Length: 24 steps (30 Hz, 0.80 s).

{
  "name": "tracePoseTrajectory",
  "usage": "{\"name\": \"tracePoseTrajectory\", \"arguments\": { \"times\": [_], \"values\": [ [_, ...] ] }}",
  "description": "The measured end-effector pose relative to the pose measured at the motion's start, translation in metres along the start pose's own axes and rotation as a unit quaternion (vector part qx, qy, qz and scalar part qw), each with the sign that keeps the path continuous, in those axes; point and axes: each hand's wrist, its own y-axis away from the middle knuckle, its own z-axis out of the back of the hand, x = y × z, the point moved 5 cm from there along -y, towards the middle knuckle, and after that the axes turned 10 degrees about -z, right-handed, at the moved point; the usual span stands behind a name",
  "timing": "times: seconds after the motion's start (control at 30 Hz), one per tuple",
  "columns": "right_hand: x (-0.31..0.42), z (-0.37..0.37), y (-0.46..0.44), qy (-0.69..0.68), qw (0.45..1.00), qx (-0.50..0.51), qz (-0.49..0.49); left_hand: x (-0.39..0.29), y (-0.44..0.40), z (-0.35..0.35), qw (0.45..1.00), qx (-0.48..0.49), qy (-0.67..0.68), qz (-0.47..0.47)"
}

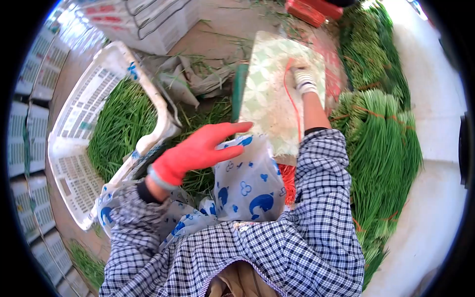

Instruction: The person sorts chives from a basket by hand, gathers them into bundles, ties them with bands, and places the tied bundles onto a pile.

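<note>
My left hand, in a red rubber glove, is open with thumb and fingers apart. It hovers beside the near left edge of a pale green patterned board and above a plastic sheet with blue prints over my lap. On the far part of the board, my right hand, in a white striped glove, has its fingers curled together at the end of a red string. The rest of the string trails across the board toward me. Its fingertips are partly hidden.
Tied bundles of green stalks are stacked on the right. A white plastic crate with loose greens is tilted at left. More red strings lie under the board's near edge. White crates stand behind.
</note>
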Motion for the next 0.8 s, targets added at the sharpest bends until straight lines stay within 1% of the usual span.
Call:
{"name": "tracePoseTrajectory", "arguments": {
  "times": [0.03,0.07,0.13,0.17,0.2,0.23,0.27,0.3,0.33,0.37,0.4,0.47,0.5,0.53,0.57,0.6,0.63,0.67,0.7,0.73,0.77,0.8],
  "values": [
    [-0.010,-0.008,-0.013,-0.019,0.999,-0.009,0.027,-0.021,0.019,0.024,0.999,0.000,-0.039,0.025],
    [-0.003,0.020,0.009,-0.076,0.994,0.041,-0.069,-0.041,0.039,0.046,0.996,0.000,-0.077,0.052],
    [0.015,0.059,0.044,-0.033,0.992,0.087,-0.085,-0.065,0.093,0.091,0.987,-0.103,-0.101,0.075],
    [0.032,0.079,0.080,-0.066,0.996,0.051,-0.024,-0.069,0.125,0.111,0.970,-0.162,-0.161,0.080],
    [0.035,0.090,0.096,0.051,0.993,0.094,-0.043,-0.074,0.156,0.132,0.946,-0.218,-0.223,0.088],
    [0.036,0.095,0.117,0.119,0.989,0.064,-0.058,-0.072,0.191,0.153,0.919,-0.272,-0.266,0.107],
    [0.035,0.097,0.129,0.137,0.986,0.069,-0.070,-0.071,0.225,0.171,0.887,-0.322,-0.307,0.125],
    [0.034,0.099,0.141,0.154,0.982,0.074,-0.082,-0.069,0.247,0.181,0.876,-0.338,-0.311,0.145],
    [0.033,0.100,0.152,0.172,0.977,0.080,-0.093,-0.068,0.270,0.190,0.854,-0.352,-0.327,0.199],
    [0.013,0.093,0.144,0.136,0.975,0.112,-0.137,-0.066,0.290,0.199,0.830,-0.363,-0.342,0.248],
    [-0.006,0.088,0.129,0.143,0.967,0.126,-0.170,-0.059,0.308,0.204,0.824,-0.373,-0.343,0.255],
    [0.018,0.098,0.119,0.145,0.988,0.035,-0.045,-0.030,0.340,0.207,0.846,-0.390,-0.247,0.267],
    [0.037,0.103,0.112,0.140,0.990,0.005,0.003,-0.019,0.350,0.207,0.843,-0.373,-0.269,0.280],
    [0.074,0.114,0.114,0.132,0.990,-0.023,0.053,-0.010,0.360,0.210,0.836,-0.385,-0.271,0.284],
    [0.112,0.115,0.120,0.092,0.989,-0.032,0.112,0.003,0.371,0.211,0.827,-0.339,-0.312,0.322],
    [0.154,0.114,0.128,0.106,0.983,-0.036,0.147,0.015,0.385,0.213,0.813,-0.291,-0.351,0.361],
    [0.198,0.108,0.147,0.070,0.978,-0.005,0.199,0.027,0.403,0.216,0.805,-0.304,-0.351,0.369],
    [0.243,0.101,0.172,0.035,0.968,0.029,0.248,0.038,0.425,0.224,0.789,-0.346,-0.346,0.371],
    [0.289,0.094,0.196,0.033,0.956,0.069,0.283,0.046,0.445,0.233,0.772,-0.386,-0.340,0.373],
    [0.331,0.083,0.219,0.032,0.942,0.108,0.316,0.052,0.459,0.239,0.765,-0.395,-0.337,0.381],
    [0.366,0.069,0.243,0.054,0.904,0.117,0.409,0.051,0.475,0.246,0.731,-0.501,-0.326,0.328],
    [0.400,0.050,0.268,0.076,0.856,0.125,0.496,0.052,0.495,0.255,0.687,-0.599,-0.311,0.271]
  ]
}}
